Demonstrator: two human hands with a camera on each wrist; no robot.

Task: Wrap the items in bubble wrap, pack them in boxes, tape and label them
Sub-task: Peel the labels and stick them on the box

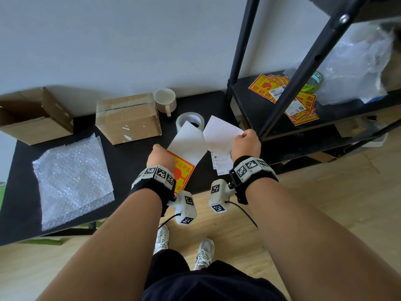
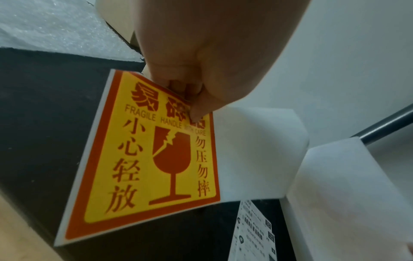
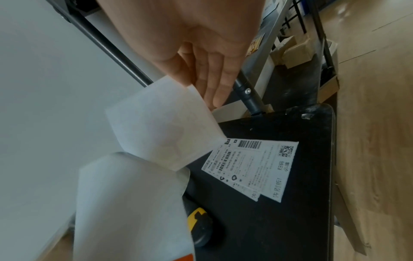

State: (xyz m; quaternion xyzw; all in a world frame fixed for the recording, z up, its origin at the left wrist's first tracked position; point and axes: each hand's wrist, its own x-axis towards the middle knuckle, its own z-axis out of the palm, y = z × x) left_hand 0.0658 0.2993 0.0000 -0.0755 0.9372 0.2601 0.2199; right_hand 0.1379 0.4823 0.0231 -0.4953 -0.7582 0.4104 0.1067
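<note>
A yellow and red fragile sticker (image 1: 183, 170) (image 2: 152, 159) hangs above the black table (image 1: 125, 161), and my left hand (image 1: 159, 156) (image 2: 190, 106) pinches its top edge. Its white backing paper (image 1: 219, 133) (image 3: 165, 130) curls up off the sticker and over to the right. My right hand (image 1: 246, 143) (image 3: 192, 83) pinches a corner of that backing. Two white shipping labels (image 1: 223, 161) (image 3: 252, 167) lie flat on the table under the right hand. A taped cardboard box (image 1: 128, 118) stands behind the hands.
An open cardboard box (image 1: 32, 118) sits at the far left and bubble wrap sheets (image 1: 71, 181) lie in front of it. A mug (image 1: 166, 99) and a tape roll (image 1: 191, 120) stand by the wall. A black shelf (image 1: 249, 105) on the right holds more fragile stickers (image 1: 303, 109).
</note>
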